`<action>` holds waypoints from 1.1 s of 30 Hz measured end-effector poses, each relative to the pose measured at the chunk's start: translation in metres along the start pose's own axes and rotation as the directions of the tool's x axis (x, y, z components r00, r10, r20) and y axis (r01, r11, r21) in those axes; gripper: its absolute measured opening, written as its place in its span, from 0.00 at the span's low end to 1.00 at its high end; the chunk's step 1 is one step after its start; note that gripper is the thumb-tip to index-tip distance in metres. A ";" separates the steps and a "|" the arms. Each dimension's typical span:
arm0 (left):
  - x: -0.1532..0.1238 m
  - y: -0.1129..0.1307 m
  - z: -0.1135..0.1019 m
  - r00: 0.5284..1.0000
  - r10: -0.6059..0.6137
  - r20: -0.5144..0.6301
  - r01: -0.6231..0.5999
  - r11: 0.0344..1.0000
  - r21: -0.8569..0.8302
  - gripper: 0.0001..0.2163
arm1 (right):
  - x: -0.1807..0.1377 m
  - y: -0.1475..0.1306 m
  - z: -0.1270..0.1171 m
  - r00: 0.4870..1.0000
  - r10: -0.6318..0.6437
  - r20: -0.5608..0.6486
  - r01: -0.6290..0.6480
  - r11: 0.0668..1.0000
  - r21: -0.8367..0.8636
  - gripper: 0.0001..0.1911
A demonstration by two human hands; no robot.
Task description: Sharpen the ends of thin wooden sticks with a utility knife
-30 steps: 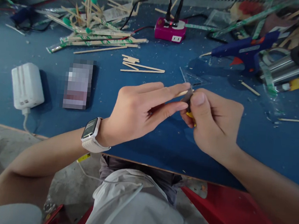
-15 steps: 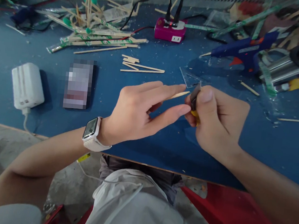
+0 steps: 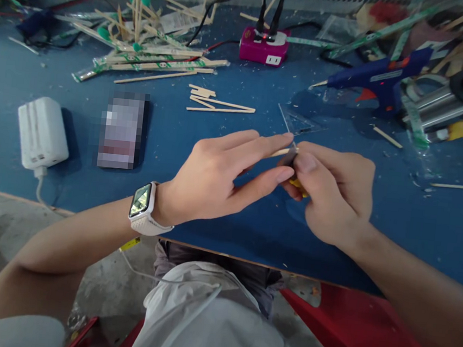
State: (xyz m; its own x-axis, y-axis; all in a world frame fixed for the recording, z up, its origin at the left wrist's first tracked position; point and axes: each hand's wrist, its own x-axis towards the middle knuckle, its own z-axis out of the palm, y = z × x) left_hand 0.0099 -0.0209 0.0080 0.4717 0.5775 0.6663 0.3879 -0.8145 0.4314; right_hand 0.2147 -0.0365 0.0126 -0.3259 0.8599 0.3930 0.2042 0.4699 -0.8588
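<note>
My left hand (image 3: 219, 175) is closed on a thin wooden stick (image 3: 280, 152), whose pale end sticks out under the forefinger. In my right hand (image 3: 334, 191) is a utility knife (image 3: 289, 158) with a dark blade and a yellow handle, mostly covered by the fingers. The blade lies against or just beside the stick's end, close to the left thumb tip; exact contact is hard to see. Just beyond the fingers, a clear set square (image 3: 301, 127) lies flat. Several short cut sticks (image 3: 221, 105) rest on the blue table (image 3: 170, 129) further back.
A phone (image 3: 121, 133) and a white power bank (image 3: 42, 132) with a cable lie at left. A magenta power adapter (image 3: 263, 48) stands at the back. Bundled sticks (image 3: 155, 65) are heaped back left; a blue glue gun (image 3: 380, 78) and a metallic roll (image 3: 442, 109) are at right.
My right hand has moved left and slightly down with the knife, bringing the blade to the stick's end. My left hand has shifted only slightly to the right.
</note>
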 end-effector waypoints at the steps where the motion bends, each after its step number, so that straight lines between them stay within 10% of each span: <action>1: 0.000 0.000 0.000 1.000 0.004 0.007 -0.004 1.000 -0.004 0.13 | 0.000 0.000 0.000 1.000 0.013 -0.001 -0.013 1.000 0.003 0.24; 33: 0.001 0.000 -0.001 0.999 -0.049 0.001 0.049 0.999 0.022 0.12 | -0.001 0.003 0.005 0.999 0.025 -0.038 -0.023 0.998 0.057 0.24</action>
State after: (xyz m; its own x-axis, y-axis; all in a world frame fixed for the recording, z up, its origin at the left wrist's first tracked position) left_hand 0.0098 -0.0201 0.0087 0.4534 0.6165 0.6437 0.4279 -0.7841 0.4496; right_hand 0.2114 -0.0368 0.0080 -0.2856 0.8783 0.3834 0.1591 0.4379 -0.8848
